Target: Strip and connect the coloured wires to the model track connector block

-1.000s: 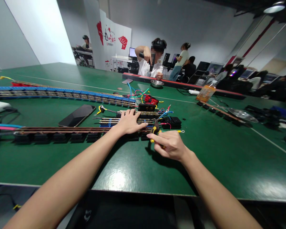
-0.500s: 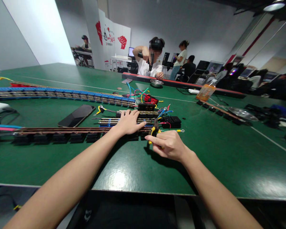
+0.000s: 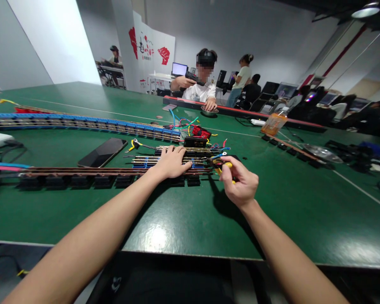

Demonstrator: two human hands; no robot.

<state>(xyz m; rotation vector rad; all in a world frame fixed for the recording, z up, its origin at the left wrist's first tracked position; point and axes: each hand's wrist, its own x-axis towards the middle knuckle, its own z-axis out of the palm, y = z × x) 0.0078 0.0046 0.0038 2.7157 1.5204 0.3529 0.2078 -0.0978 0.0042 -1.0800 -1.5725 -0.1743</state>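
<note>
Pliers [image 3: 220, 169] mostly hidden in clenched right hand [image 3: 240, 183]; left hand [image 3: 171, 162] flat, fingers loose, covering rail strip [image 3: 164, 161]

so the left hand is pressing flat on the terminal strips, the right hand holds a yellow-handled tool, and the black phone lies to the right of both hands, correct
Not quite. The head view shows the phone lying to the left of both hands, not the right. The rest holds: the left hand presses flat on the terminal strips, and the right hand holds a yellow-handled tool.
</note>
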